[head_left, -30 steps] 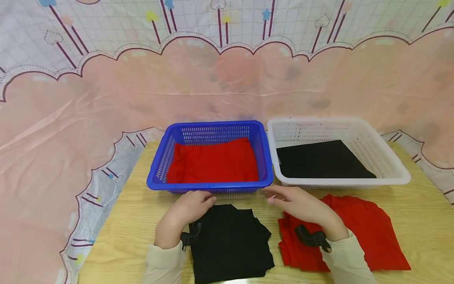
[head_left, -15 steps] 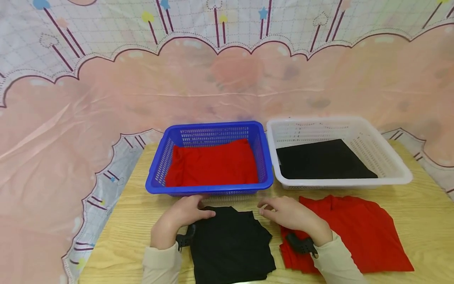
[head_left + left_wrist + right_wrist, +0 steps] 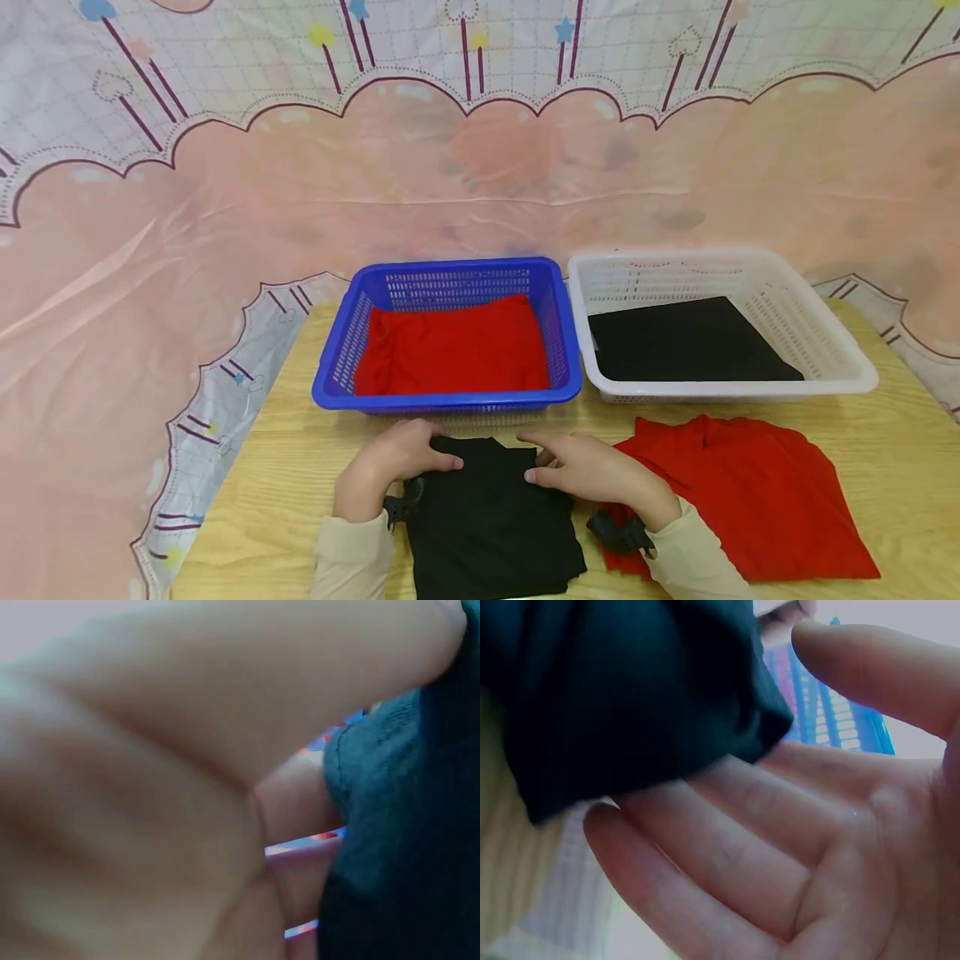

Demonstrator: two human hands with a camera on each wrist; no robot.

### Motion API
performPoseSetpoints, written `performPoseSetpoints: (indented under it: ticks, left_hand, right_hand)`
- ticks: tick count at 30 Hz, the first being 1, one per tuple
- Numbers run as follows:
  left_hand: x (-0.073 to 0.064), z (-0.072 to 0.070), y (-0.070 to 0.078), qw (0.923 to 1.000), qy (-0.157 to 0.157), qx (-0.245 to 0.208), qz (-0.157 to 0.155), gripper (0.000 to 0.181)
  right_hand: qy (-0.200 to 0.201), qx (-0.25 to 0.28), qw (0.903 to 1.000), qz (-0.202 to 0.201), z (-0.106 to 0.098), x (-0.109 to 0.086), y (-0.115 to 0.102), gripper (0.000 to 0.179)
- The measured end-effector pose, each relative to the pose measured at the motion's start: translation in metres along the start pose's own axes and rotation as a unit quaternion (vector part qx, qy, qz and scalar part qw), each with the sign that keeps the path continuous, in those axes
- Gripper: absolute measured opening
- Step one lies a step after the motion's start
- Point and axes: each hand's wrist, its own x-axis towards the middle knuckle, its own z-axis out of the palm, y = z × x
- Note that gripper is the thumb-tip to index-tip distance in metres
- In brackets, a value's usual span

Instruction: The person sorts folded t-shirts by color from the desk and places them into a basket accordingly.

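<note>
A folded black shirt (image 3: 491,525) lies on the wooden table in front of the blue basket. My left hand (image 3: 401,454) grips its far left corner, thumb on top and fingers behind the cloth; the left wrist view shows a stitched edge of the shirt (image 3: 397,795) between them. At the far right corner is my right hand (image 3: 588,471), its thumb apart from the fingers. In the right wrist view the extended fingers (image 3: 727,840) reach under the edge of the black cloth, while the thumb stands off it.
Behind the hands stands a blue basket (image 3: 450,402) with folded red cloth (image 3: 457,350) in it. A white basket (image 3: 738,388) beside it holds black cloth (image 3: 682,342). Another folded red garment (image 3: 765,500) lies at the right, partly under my right forearm.
My left hand has moved onto the black shirt's far left corner and taken hold of it. My right hand has come leftward from above the red garment to the black shirt's far right corner.
</note>
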Motion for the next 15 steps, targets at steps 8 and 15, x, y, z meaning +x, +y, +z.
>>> performPoseSetpoints:
  ticks: [8, 15]
  left_hand:
    - [0.001, 0.001, -0.003, 0.9993, -0.004, 0.015, 0.033, 0.019]
    - [0.005, -0.003, -0.014, 0.9965, 0.000, -0.040, 0.073, 0.010]
  right_hand:
    - [0.002, 0.019, 0.9998, 0.008, 0.008, 0.003, -0.008, 0.065]
    - [-0.001, 0.199, 0.9793, 0.034, 0.013, 0.014, 0.005, 0.078]
